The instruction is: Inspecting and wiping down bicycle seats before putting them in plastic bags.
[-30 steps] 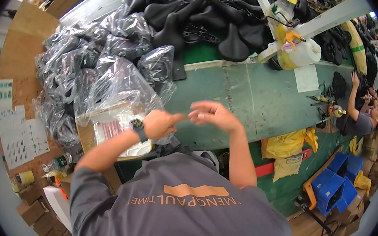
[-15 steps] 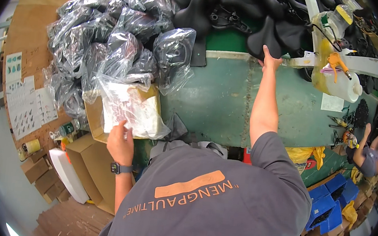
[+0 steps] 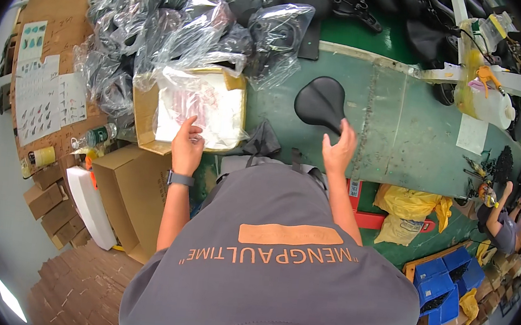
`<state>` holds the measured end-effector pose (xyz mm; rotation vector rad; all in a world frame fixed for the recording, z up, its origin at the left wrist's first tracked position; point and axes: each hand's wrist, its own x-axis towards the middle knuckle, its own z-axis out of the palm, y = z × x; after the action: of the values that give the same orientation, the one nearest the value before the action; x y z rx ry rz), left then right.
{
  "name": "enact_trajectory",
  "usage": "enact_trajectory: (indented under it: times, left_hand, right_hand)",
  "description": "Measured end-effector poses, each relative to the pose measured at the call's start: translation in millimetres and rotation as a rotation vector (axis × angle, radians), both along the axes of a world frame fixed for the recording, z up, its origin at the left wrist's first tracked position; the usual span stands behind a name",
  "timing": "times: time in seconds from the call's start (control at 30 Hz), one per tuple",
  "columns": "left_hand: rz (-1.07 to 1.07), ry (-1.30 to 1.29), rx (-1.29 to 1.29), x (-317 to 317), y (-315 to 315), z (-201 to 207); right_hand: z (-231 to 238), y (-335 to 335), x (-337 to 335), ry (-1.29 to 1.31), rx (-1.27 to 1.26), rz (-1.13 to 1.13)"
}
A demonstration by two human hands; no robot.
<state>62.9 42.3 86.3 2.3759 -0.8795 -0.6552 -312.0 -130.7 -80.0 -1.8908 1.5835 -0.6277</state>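
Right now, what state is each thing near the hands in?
Left hand: fingers spread, resting on the plastic bags in the box.
Right hand: open, empty, just below the saddle.
Black saddle: lying unbagged on the green table.
Cardboard box: open, filled with clear plastic bags.
Bagged saddles: piled up, wrapped in clear plastic.
White jug: upright.

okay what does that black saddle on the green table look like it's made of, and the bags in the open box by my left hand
The black bicycle saddle looks like matte synthetic leather or moulded plastic: smooth, dull, with only faint sheen. The bags in the open brown cardboard box look like thin clear plastic film: glossy, wrinkled and see-through, with white glare. The left hand rests on them.
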Motion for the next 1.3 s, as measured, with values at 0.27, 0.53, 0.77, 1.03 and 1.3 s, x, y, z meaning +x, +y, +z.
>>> enact_trajectory:
  times: [0.27,0.53,0.77,1.03,1.3]
  left_hand:
    - [-0.015,-0.119,-0.073,53.3,28.9,-1.1]
    - [0.776,0.829,-0.703,148.9,64.0,19.4]
    - [0.5,1.456,-0.741,167.3,98.0,-54.2]
    - [-0.06,1.224,-0.508,91.0,103.3,-36.7]
    - [0.352,1.391,-1.072,219.4,139.4,10.8]
  right_hand:
    - [-24.6,37.8,73.4,0.365,0.497,0.011]
    - [-47.0,47.7,77.0,-0.479,0.662,-0.069]
    - [133.6,158.1,145.0,-1.221,1.217,0.349]
    - [145.5,163.4,281.2,-1.124,1.172,0.372]
    - [188.3,193.3,298.6,-0.987,0.977,0.455]
